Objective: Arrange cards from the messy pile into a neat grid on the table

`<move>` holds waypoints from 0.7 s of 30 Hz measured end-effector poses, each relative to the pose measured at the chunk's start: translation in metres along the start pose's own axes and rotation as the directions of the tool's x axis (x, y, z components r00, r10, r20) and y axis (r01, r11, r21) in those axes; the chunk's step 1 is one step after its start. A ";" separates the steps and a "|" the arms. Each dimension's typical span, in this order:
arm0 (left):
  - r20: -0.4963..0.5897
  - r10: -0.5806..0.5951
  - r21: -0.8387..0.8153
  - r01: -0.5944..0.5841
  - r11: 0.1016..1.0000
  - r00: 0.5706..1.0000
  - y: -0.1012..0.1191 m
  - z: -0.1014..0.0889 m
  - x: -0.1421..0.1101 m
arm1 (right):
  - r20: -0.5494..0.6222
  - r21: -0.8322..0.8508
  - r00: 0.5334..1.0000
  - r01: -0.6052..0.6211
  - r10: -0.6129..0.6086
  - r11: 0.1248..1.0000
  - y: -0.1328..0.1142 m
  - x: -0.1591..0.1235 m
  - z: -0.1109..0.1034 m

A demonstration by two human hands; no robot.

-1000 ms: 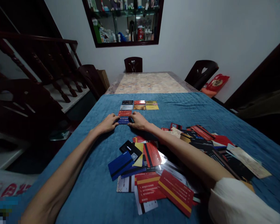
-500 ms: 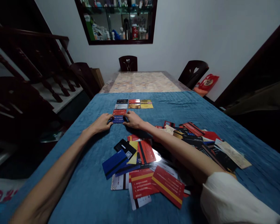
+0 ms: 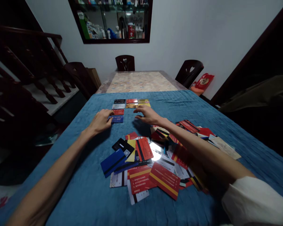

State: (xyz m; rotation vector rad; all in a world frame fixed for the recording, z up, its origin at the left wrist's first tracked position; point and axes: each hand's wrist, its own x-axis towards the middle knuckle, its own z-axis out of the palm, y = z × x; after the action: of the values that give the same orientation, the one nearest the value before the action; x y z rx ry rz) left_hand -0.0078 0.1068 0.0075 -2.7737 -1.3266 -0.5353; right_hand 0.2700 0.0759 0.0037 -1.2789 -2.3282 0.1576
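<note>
Blue card (image 3: 117, 119) on table (image 3: 141, 82), left hand (image 3: 100, 121) at its left end, fingers parted, right hand (image 3: 148, 115) off rightward, fingers spread

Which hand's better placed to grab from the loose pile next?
Likely the right hand: no card shows in its parted fingers, and its forearm crosses over the loose pile. The left hand has its fingers at the left end of the laid-out blue card.

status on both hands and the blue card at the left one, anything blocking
Left hand at left end of blue card; right hand open, clear of it. Blue card flat, nearside of red card. Right forearm hides part of loose card pile.
</note>
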 end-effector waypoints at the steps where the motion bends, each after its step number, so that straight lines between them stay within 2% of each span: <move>1: 0.002 0.018 -0.006 -0.018 1.000 1.000 0.007 -0.002 0.001 | -0.016 -0.010 1.000 0.004 -0.005 1.000 0.002 -0.007 -0.006; 6: -0.005 0.117 -0.023 -0.117 0.993 0.993 0.040 -0.010 0.007 | -0.042 -0.070 0.999 0.007 -0.010 0.998 0.013 -0.046 -0.030; 13: -0.033 0.243 -0.068 -0.245 0.967 0.969 0.084 -0.009 0.015 | -0.084 -0.115 0.996 -0.035 0.025 0.993 0.031 -0.099 -0.051; 19: 0.029 0.358 -0.105 -0.353 0.930 0.933 0.131 -0.003 0.018 | -0.121 -0.134 0.990 -0.093 0.077 0.987 0.048 -0.138 -0.063; 21: 0.065 0.411 -0.123 -0.401 0.908 0.910 0.146 0.000 0.018 | -0.113 -0.114 0.989 -0.105 0.092 0.988 0.051 -0.147 -0.068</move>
State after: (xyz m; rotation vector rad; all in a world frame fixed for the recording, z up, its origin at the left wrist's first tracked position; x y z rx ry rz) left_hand 0.1138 0.0269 0.0314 -3.0677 -0.7042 -0.4722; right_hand 0.4065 -0.0252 -0.0046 -1.4257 -2.2126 -0.0194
